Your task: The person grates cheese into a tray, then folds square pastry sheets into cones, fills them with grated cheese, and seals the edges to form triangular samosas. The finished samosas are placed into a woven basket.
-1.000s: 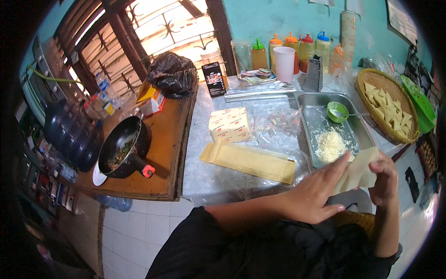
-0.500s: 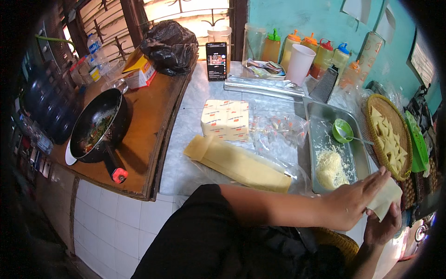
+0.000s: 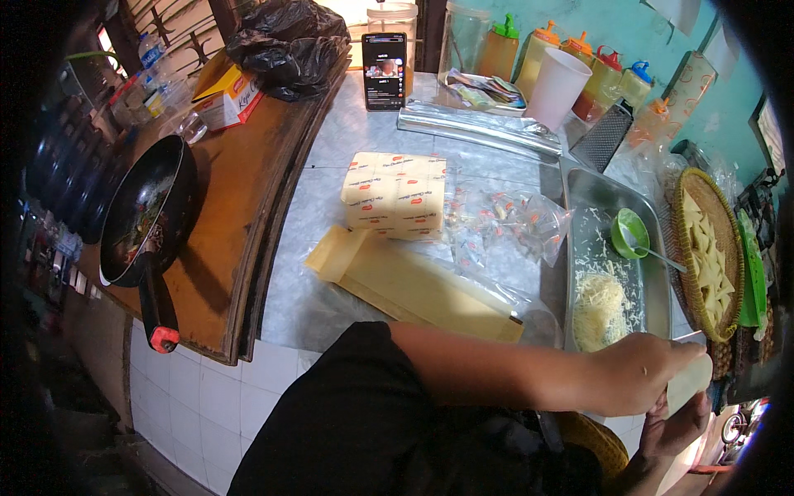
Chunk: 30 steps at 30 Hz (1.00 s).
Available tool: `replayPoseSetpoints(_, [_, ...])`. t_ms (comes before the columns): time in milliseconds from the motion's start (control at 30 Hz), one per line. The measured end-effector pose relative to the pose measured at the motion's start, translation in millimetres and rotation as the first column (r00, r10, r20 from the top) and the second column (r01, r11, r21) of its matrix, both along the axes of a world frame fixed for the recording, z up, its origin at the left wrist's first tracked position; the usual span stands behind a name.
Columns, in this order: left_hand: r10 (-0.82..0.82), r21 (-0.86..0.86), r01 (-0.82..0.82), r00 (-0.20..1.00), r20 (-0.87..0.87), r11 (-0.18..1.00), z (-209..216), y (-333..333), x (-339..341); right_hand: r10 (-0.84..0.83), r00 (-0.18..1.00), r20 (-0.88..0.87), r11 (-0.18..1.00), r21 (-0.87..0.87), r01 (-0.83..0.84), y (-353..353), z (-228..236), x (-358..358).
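At the right, past the tray's near corner, my left hand (image 3: pixel 635 376) and my right hand (image 3: pixel 676 428) hold a pale, thin pastry wrapper (image 3: pixel 688 387) between them. The left fingers curl over its upper edge, while the right hand grips from below. What the wrapper may contain is hidden. Just beyond, a metal tray (image 3: pixel 579 207) holds a mound of grated cheese (image 3: pixel 599 312) and a green bowl (image 3: pixel 630 233) with a spoon (image 3: pixel 663 258). Triangular folded pastries (image 3: pixel 705 260) lie on a round woven tray (image 3: pixel 693 186) to the right.
A strip of stacked pastry sheets (image 3: pixel 422 281) lies on plastic before me, near a paper-wrapped block (image 3: pixel 395 197). Behind stand a phone (image 3: pixel 385 73), foil roll (image 3: pixel 480 132), grater (image 3: pixel 604 136), white cup (image 3: pixel 558 89) and sauce bottles. A frying pan (image 3: pixel 149 211) is at left.
My left fingers, stretched flat over the wrapper before, are now curled around it. The wrapper shows a smaller area. My view has shifted slightly.
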<state>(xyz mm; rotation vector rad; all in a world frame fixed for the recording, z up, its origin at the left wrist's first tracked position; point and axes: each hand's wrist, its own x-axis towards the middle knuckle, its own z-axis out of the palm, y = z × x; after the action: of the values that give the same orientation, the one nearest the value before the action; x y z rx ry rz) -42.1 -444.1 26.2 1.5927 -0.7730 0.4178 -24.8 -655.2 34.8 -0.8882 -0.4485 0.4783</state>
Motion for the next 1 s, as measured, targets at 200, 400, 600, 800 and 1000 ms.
replayPoseSetpoints(200, [-0.060, 0.105, 0.052, 0.995, 0.076, 0.993, 5, 4, -2, -0.151, 0.970, -0.192, 0.988, -0.033, 0.148, 0, -4, 3])
replayPoseSetpoints(400, [-0.098, -0.198, 0.086, 0.994, -0.048, 0.976, -19, -15, 8, -0.283, 0.958, 0.051, 0.918, -0.276, 0.286, 20, 11, -2])
replayPoseSetpoints(600, [-0.318, -0.233, 0.262, 0.915, -0.249, 0.937, -11, -8, 11, -0.385, 0.915, 0.119, 0.851, -0.340, 0.401, -4, 4, 3])
replayPoseSetpoints(800, [-0.337, -0.188, 0.338, 0.941, 0.042, 0.922, -23, -15, 15, -0.405, 0.913, 0.048, 0.887, -0.222, 0.405, -4, 7, -3])
replayPoseSetpoints(1000, [-0.482, -0.394, 0.446, 0.876, 0.009, 0.804, -29, -26, 10, -0.435, 0.895, 0.095, 0.854, -0.270, 0.444, -25, 7, -1])
